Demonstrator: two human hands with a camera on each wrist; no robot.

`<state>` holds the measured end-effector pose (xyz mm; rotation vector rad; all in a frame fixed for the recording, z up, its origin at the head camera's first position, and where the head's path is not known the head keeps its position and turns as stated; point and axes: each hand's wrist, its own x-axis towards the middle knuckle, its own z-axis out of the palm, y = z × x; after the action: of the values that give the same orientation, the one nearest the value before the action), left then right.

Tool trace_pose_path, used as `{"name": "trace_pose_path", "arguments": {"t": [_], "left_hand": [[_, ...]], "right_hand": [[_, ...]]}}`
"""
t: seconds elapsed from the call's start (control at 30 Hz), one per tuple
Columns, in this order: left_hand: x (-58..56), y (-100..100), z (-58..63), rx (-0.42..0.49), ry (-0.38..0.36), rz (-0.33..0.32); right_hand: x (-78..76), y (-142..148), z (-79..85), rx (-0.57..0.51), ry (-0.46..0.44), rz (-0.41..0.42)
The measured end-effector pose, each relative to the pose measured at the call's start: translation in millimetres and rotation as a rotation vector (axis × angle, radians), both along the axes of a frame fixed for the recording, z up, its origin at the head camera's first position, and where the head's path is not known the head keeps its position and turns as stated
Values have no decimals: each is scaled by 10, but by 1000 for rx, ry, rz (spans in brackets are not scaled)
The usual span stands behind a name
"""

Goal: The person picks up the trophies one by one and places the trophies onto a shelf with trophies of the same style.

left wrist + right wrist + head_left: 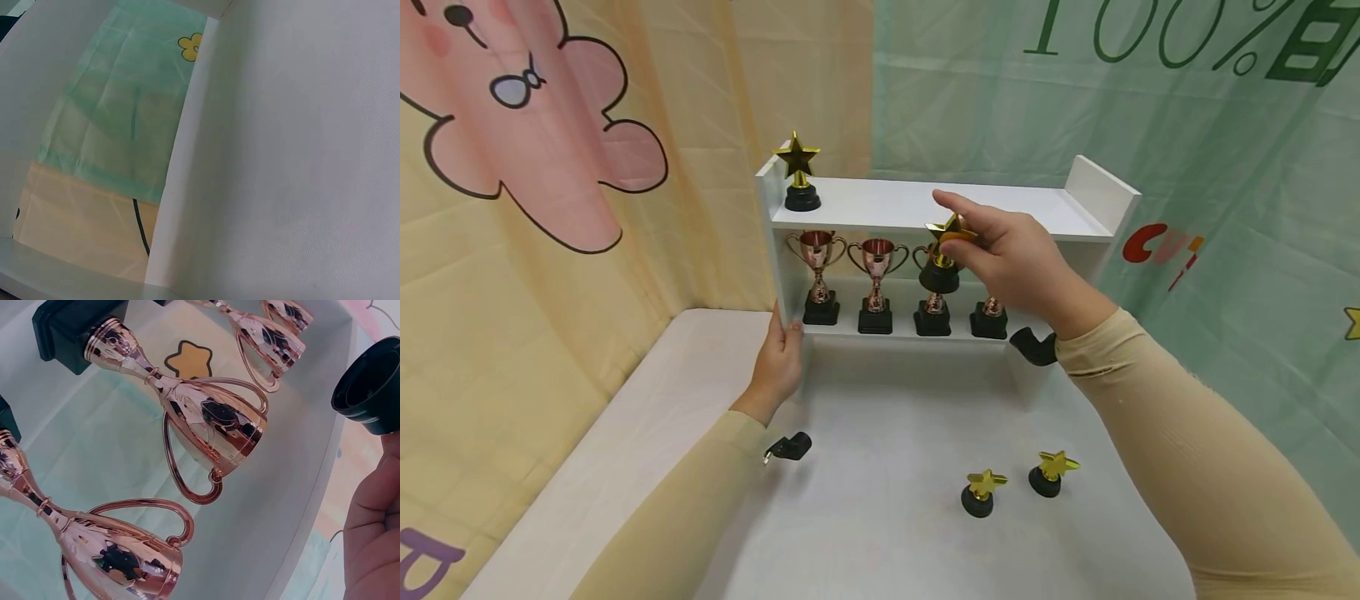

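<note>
In the head view my right hand (1018, 258) pinches a gold star trophy (942, 271) with a round black base, held in front of the white shelf (925, 200). The right wrist view shows the hollow underside of that black base (369, 387) above my fingers. My left hand (777, 367) holds the shelf's left side panel near its lower board. Another star trophy (801, 175) stands upright at the left end of the top board. Copper-coloured cup trophies (877, 267) stand in a row on the board below, the right ones partly hidden by my right hand.
Two more star trophies (978, 493) (1051, 473) stand on the white table (880, 550) at the front right. Printed curtains (640, 250) hang behind and beside the table. The shelf's raised right end panel (1101, 196) rises above the top board.
</note>
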<state>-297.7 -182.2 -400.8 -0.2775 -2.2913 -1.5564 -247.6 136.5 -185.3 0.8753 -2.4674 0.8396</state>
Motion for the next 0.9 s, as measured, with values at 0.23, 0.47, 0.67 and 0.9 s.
{"name": "trace_pose_path", "arguments": {"t": [0.23,0.47,0.67,0.9], "left_hand": [[-12,9,-11,9,-3,5],[-11,10,-10,10,-5,13],[7,4,-9,4,-13,0],[-8,-1,-20,11,-8,-5]], "right_hand": [[-77,-85,86,-34,24,-22],[-178,-206,148,-81,2,-3],[-239,-280,212,-99,8,0],[-258,-337,283,-158,-35,18]]}}
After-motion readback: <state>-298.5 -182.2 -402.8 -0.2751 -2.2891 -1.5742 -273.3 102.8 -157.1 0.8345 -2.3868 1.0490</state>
